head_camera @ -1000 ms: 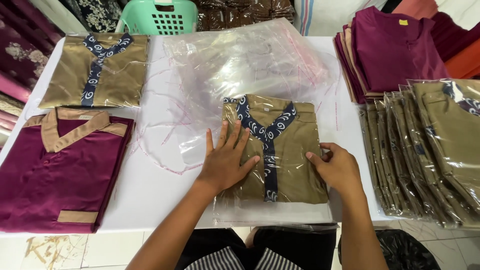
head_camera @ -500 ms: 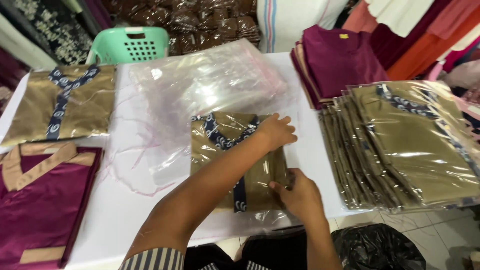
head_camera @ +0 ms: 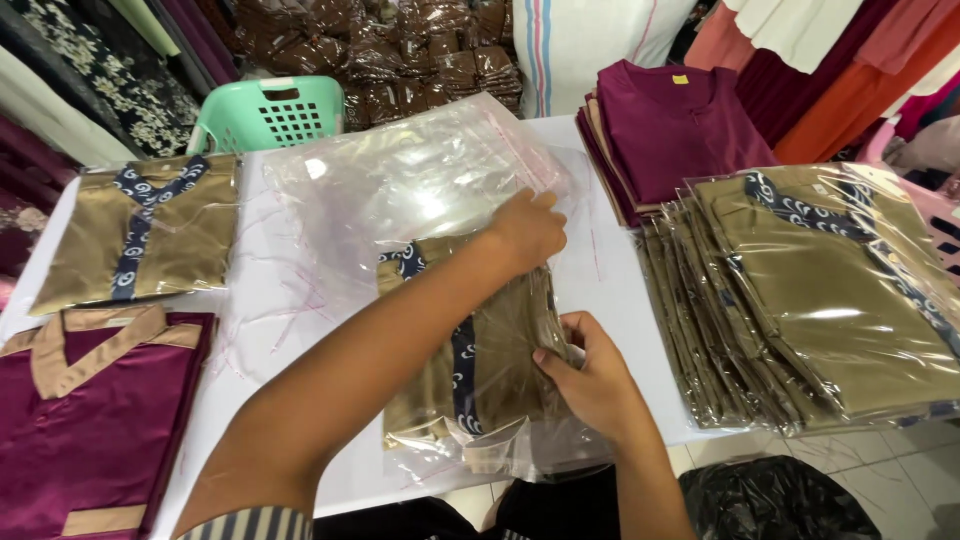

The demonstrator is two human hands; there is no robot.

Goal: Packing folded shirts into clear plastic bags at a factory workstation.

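Note:
A folded olive-tan shirt with navy patterned trim [head_camera: 500,350] lies inside a clear plastic bag [head_camera: 470,450] at the table's front edge. My left hand [head_camera: 527,230] reaches across and grips the bag at the shirt's far right corner. My right hand [head_camera: 590,375] pinches the bag's right side near the shirt's middle. A loose pile of empty clear bags [head_camera: 400,185] lies just behind the shirt.
The white table [head_camera: 270,300] also carries an unbagged tan shirt [head_camera: 140,235] at far left, a maroon shirt [head_camera: 80,410] at front left, a fanned stack of bagged tan shirts [head_camera: 820,290] at right, and folded maroon shirts [head_camera: 670,130] behind. A green basket [head_camera: 265,112] stands beyond.
My left hand has gone from lying flat on the shirt to gripping the bag at its far right corner. My right hand shifted up the bag's right edge. The camera view swung right.

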